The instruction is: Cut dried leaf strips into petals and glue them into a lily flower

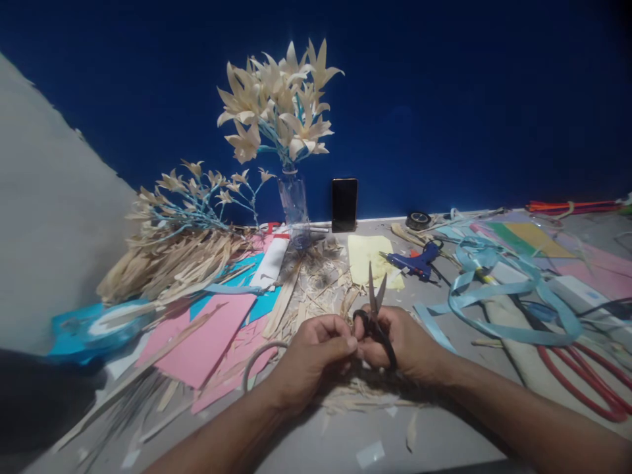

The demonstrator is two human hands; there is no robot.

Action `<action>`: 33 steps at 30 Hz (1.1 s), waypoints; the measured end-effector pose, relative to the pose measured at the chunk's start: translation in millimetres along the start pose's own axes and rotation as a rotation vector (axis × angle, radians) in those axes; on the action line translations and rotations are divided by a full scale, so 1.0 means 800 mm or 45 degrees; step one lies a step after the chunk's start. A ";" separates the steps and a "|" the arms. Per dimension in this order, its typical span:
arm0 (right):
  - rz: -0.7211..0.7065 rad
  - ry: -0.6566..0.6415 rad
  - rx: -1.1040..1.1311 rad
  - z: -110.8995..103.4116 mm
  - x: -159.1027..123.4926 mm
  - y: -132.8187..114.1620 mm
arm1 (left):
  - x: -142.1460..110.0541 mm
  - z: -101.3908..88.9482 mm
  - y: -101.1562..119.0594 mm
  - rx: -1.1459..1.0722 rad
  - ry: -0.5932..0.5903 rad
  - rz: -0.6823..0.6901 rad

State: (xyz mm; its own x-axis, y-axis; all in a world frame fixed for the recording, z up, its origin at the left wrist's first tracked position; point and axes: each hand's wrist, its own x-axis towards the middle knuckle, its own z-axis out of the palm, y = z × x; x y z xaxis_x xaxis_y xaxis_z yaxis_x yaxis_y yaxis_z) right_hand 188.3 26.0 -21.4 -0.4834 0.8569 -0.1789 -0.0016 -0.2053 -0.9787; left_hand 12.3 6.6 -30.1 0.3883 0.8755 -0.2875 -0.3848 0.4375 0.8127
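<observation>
My right hand (pixel 402 342) holds a pair of scissors (pixel 374 299) with black handles, its blades pointing up and slightly apart. The fingertips of my left hand (pixel 316 352) are pinched together and meet those of my right hand, just left of the scissor handles. Whatever sits between the fingertips is too small or hidden to make out. Under and beyond both hands lie dry, straw-coloured husk scraps (pixel 316 296). Behind them stands a clear bottle (pixel 295 207) holding a bunch of cream husk flowers (pixel 286 99) on light blue stems.
A blue glue gun (pixel 417 262) rests on yellow paper (pixel 363 253). Light blue ribbon (pixel 523 336) and red cord (pixel 587 388) lie right. Pink sheets (pixel 212 342), a husk bundle (pixel 162 263) and smaller flowers (pixel 192 197) fill the left. A phone (pixel 344 205) leans on the blue wall.
</observation>
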 end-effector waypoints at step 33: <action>0.002 -0.177 0.003 -0.025 0.007 -0.006 | -0.001 -0.003 0.001 -0.046 -0.110 -0.095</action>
State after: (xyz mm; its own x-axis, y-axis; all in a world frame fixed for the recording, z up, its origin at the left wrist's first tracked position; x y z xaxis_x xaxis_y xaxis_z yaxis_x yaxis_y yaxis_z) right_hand 203.3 41.6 -19.9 -0.6001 0.7828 -0.1647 -0.0026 -0.2078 -0.9782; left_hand 9.7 6.9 -30.9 0.4870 0.8199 -0.3009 -0.3814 0.5096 0.7713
